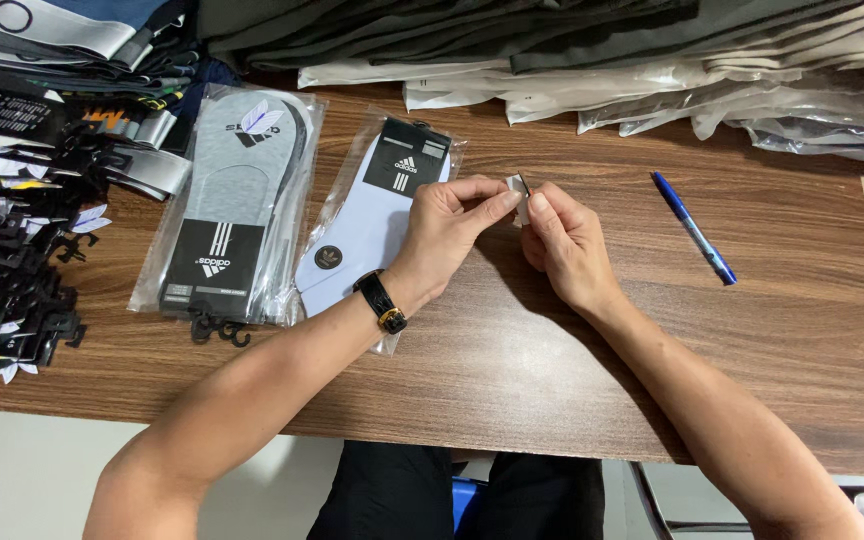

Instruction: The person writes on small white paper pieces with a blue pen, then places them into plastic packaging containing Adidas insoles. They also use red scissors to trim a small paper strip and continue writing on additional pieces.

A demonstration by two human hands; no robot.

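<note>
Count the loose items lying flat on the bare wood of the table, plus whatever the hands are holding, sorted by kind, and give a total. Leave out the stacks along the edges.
Bagged sock packs: 2, a grey one and a white one
Blue pens: 1
Small white paper tags, pinched between left hand and right hand: 1
Total: 4
</note>
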